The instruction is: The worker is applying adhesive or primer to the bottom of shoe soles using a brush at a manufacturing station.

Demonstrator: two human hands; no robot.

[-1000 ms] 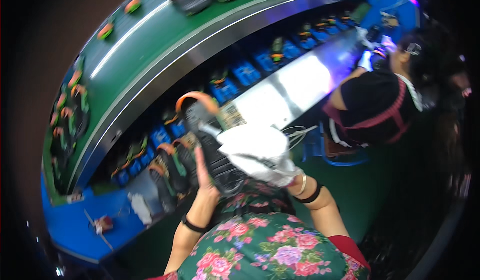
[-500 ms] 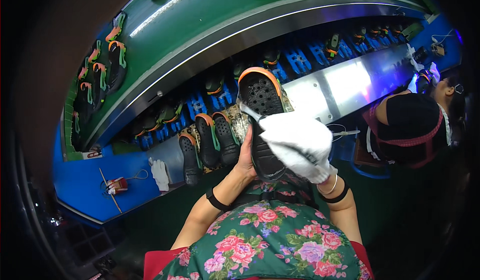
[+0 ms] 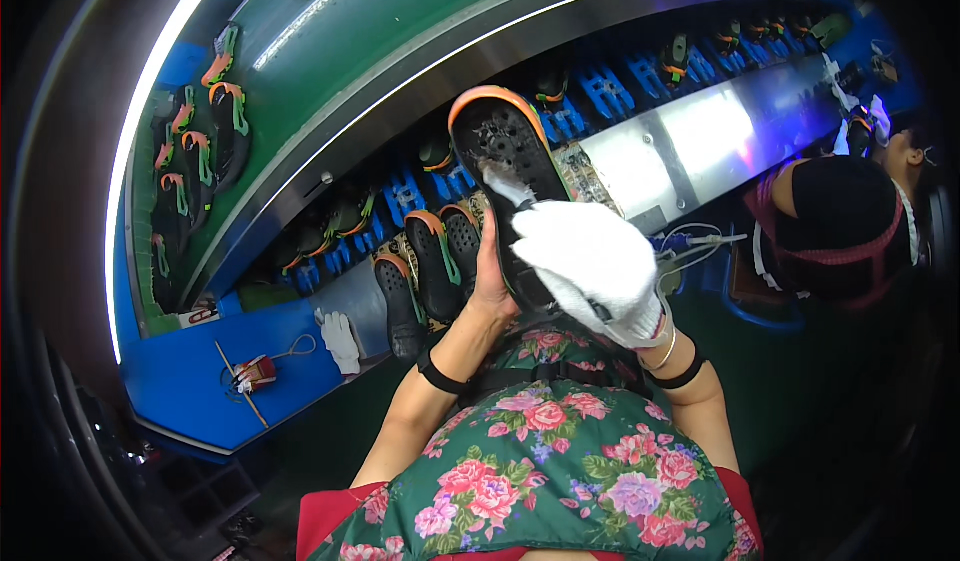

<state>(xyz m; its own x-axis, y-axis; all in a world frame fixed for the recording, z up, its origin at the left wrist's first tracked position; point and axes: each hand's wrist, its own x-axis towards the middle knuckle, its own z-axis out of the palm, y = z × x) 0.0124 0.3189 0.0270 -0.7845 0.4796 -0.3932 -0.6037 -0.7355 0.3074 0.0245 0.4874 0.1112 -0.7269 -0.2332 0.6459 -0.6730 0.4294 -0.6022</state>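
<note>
My bare left hand (image 3: 490, 279) is wrapped round the side of a black clog (image 3: 500, 126) with an orange rim and round holes, held up in front of me. My right hand (image 3: 590, 261), in a white knitted glove, grips a brush (image 3: 508, 185). Its pale bristles meet the holed upper of the clog; the glove hides most of the handle and the clog's heel part. Just left of my left hand, smaller black-and-orange clogs (image 3: 433, 261) lean side by side on the bench.
Behind runs a conveyor with blue racks (image 3: 607, 93) carrying shoes. A green belt (image 3: 400, 71) beyond bears more clogs (image 3: 231, 126). A white glove (image 3: 340, 341) and a red bundle (image 3: 254, 373) with a stick lie on the blue table (image 3: 190, 391). A co-worker (image 3: 835, 221) sits at right.
The brush has moved up and left over the holed part of the clog. The clog appears slightly higher and further left. The surroundings have shifted a little in the picture.
</note>
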